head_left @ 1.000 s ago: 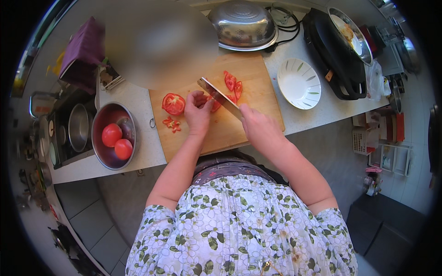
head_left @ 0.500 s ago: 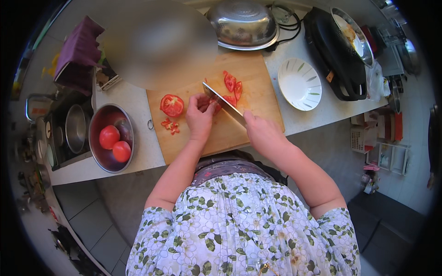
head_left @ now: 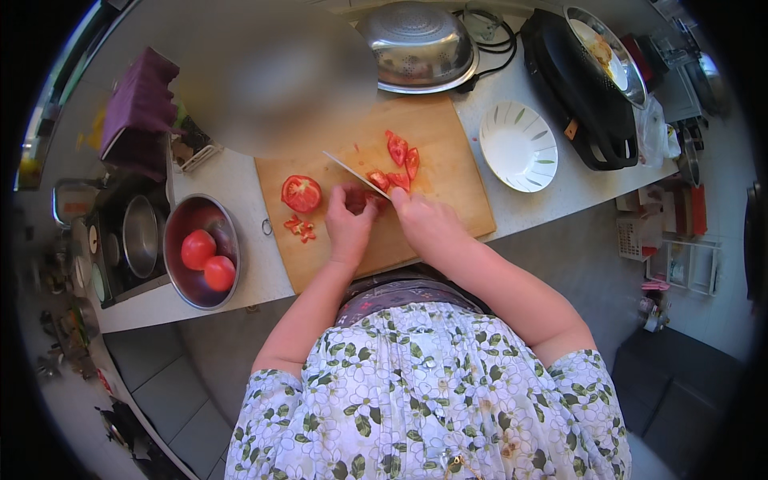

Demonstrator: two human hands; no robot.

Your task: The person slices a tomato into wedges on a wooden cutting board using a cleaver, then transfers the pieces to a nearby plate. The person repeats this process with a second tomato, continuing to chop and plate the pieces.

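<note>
Since before, knife has shifted leftward in right hand's grip; left hand pins a tomato piece.

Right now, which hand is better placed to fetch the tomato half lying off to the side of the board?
Probably the left hand: it rests on the tomato piece being cut, next to the tomato half on its own side. The right hand grips the knife and would have to cross over.

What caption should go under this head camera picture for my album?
Right hand slices a tomato piece with a knife while the left hand steadies it on a wooden cutting board.
</note>
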